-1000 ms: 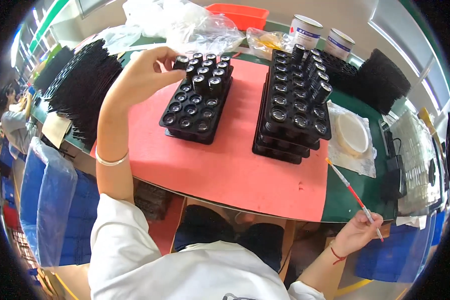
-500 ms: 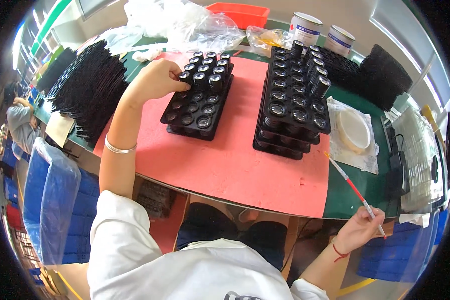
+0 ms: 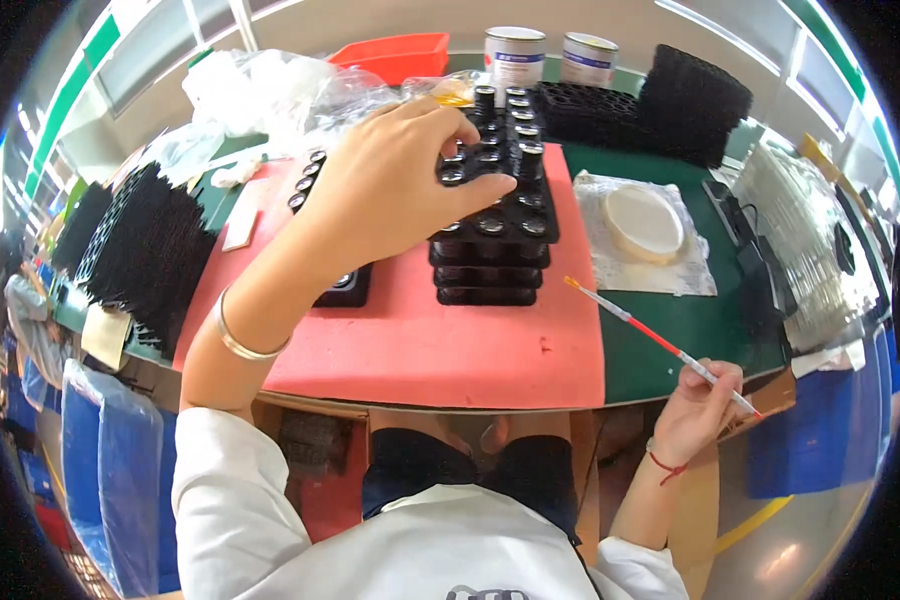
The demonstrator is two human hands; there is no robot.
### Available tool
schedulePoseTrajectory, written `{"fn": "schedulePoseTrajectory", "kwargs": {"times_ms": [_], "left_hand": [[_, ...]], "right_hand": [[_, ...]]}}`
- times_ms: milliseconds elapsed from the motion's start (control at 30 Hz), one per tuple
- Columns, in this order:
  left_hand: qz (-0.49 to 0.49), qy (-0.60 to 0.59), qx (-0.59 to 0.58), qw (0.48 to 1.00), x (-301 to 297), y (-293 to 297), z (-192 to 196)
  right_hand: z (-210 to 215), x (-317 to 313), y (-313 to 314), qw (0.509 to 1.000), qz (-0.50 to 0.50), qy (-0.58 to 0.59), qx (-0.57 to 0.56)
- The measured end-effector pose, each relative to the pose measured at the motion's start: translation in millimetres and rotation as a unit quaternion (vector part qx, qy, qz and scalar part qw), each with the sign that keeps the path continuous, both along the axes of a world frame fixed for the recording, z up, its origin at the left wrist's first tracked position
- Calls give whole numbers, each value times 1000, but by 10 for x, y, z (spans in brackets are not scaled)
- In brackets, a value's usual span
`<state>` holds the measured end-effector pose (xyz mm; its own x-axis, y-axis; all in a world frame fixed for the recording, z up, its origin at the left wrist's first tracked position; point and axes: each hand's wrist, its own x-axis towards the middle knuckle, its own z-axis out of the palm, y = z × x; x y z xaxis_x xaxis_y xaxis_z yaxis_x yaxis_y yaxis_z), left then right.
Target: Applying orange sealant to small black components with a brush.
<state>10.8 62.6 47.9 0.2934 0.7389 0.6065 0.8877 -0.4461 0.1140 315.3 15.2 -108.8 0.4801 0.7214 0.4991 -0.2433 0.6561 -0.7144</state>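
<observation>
My left hand [image 3: 400, 175] reaches across the pink mat, thumb and fingers apart, with nothing seen between them. It hovers by the near left side of a stack of black trays [image 3: 488, 275], whose top tray carries black cylindrical parts with shiny tops [image 3: 530, 160]; some stand higher than others. Another black tray [image 3: 346, 292] of such parts lies to the left, mostly hidden behind my left hand and forearm. Low at the right, my right hand [image 3: 698, 408] grips a thin paintbrush [image 3: 652, 337], its yellowish tip pointing up and left over the table.
A round white dish [image 3: 645, 225] rests on a stained sheet right of the mat [image 3: 450, 360]. Stacked black trays [image 3: 145, 260] stand at left, more [image 3: 695, 105] at far right. Behind are two cans [image 3: 515, 55], a red bin [image 3: 395, 58] and plastic bags [image 3: 260, 95].
My left hand has left the left tray's parts and moved right, to the tray stack. The view has shifted. The paintbrush stays in my right hand.
</observation>
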Motion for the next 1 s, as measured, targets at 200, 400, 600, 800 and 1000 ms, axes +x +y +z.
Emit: {"fn": "schedulePoseTrajectory", "kwargs": {"times_ms": [200, 400, 600, 800, 1000], "left_hand": [[-3, 3, -28, 1000, 186, 356, -95], [6, -42, -28, 999, 251, 357, -148], [-25, -98, 44, 994, 246, 312, -131], [-272, -87, 15, 958, 433, -234, -308], [-314, -112, -162, 929, 269, -499, -1022]], "right_hand": [[2, -7, -4, 999, 41, -19, 15], [60, 2, 8, 999, 48, 0, 12], [109, 21, 77, 999, 29, 0, 21], [267, 338, 186, 947, -224, -228, -19], [362, 341, 544, 928, -201, -312, -11]]}}
